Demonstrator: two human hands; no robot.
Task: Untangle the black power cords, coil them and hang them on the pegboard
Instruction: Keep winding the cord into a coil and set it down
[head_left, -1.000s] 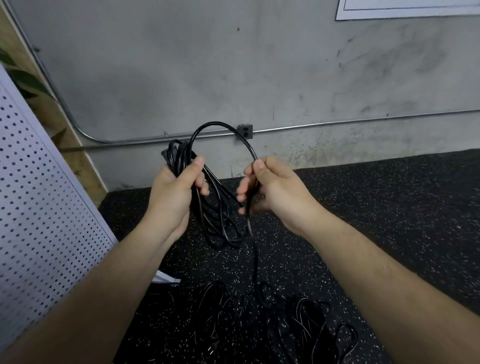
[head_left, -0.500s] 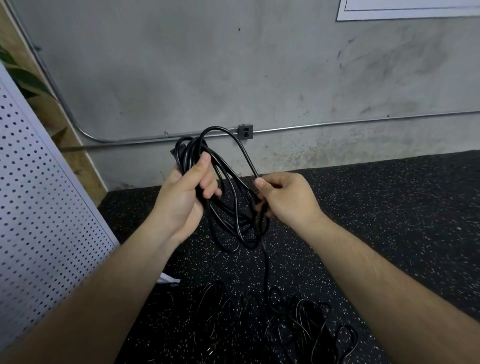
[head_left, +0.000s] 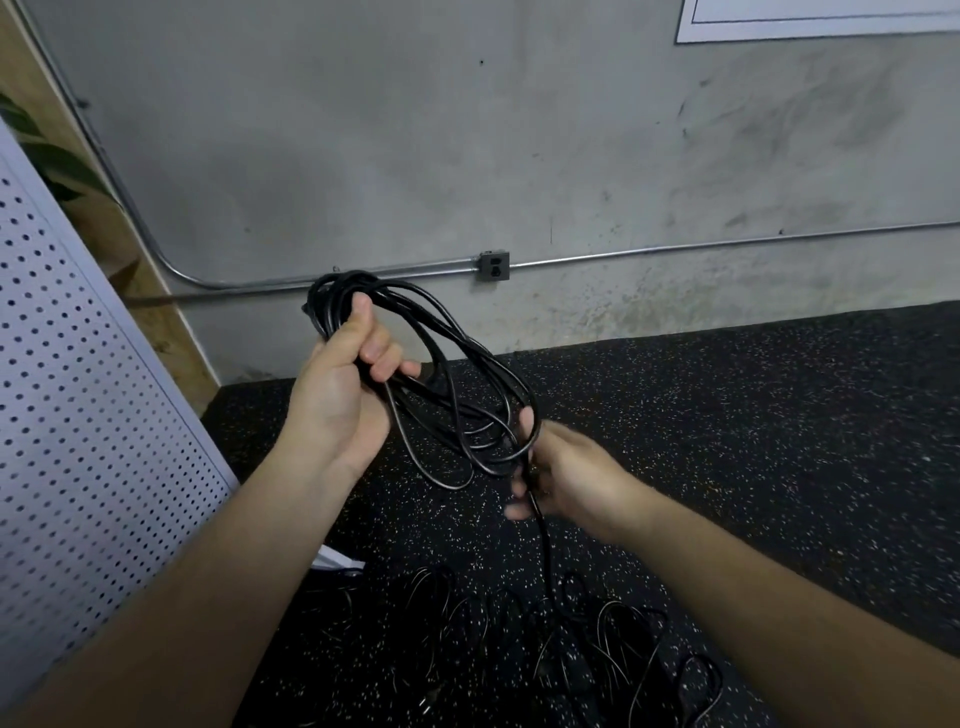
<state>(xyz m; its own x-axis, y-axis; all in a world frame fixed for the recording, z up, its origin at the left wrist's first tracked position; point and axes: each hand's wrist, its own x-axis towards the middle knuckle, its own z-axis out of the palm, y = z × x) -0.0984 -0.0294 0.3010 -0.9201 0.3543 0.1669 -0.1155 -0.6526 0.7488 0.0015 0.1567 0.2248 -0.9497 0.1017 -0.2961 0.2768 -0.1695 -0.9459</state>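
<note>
The left hand grips the coiled black power cord above the floor, near the pegboard. The blurred right hand curls around its trailing strand, which drops to tangled cords below.

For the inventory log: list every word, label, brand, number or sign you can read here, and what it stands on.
No readable text anywhere in this view.
The white panel on the wall: only its blank lower part shows.
The wall outlet: no marking legible.
The coiled cord: any jacket print is too small to read.
The pegboard: holes only.
The white scrap on the floor: no print visible.
</note>
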